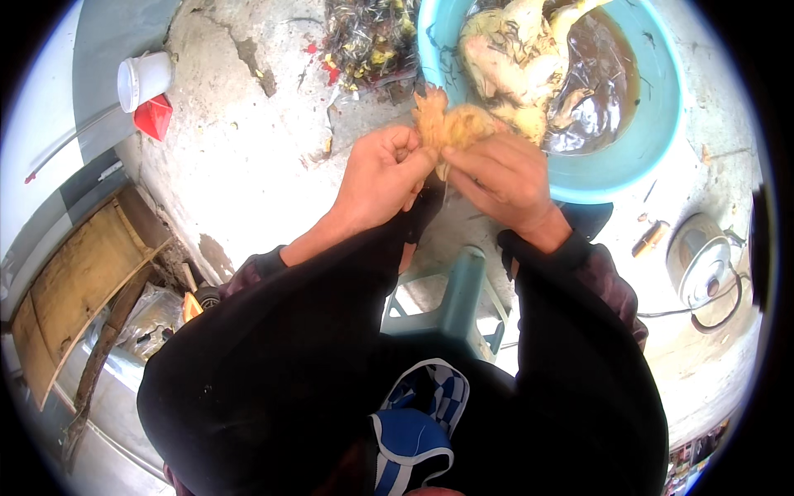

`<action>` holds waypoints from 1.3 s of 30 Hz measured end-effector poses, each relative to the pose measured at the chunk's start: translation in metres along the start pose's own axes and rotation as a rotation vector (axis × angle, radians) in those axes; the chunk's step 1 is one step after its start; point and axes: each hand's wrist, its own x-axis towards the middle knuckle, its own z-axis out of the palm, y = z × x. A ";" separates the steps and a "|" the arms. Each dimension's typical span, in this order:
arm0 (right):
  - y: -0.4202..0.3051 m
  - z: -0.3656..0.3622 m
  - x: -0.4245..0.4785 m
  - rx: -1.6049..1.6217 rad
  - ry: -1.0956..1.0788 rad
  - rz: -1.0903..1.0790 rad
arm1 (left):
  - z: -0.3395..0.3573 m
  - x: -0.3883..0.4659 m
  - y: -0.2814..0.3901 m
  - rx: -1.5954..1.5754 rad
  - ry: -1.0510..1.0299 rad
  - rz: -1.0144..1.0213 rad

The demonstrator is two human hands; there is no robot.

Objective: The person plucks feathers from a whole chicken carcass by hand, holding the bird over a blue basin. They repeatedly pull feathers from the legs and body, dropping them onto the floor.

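Note:
A mostly plucked chicken [515,62] lies over the left side of a light-blue plastic basin [620,180], its body pale yellow with dark feather bits stuck on it. The chicken's head [465,124], with a ragged comb, is drawn out over the near rim towards me. My left hand [381,177] pinches at the head beside the comb and beak, thumb against curled fingers. From the other side, my right hand [505,177] grips the head near the neck, its thumb and fingertips close to the left thumb. The fingers hide part of the head and neck.
Murky brown water [602,80] fills the basin's bottom. Wet plucked feathers [372,43] lie heaped left of it, near red spots on the concrete floor. A metal kettle [704,266] stands at right. A green plastic stool [459,304] is beneath me; a white bucket [146,77] lies at left.

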 end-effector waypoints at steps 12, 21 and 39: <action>0.003 0.002 -0.002 0.025 0.030 0.008 | -0.010 -0.020 0.008 -0.050 -0.002 -0.084; 0.002 0.004 0.000 0.011 0.037 0.011 | 0.000 -0.002 -0.009 -0.053 0.021 0.078; 0.004 0.005 -0.003 0.003 0.027 0.029 | -0.010 -0.017 0.004 -0.060 0.008 -0.113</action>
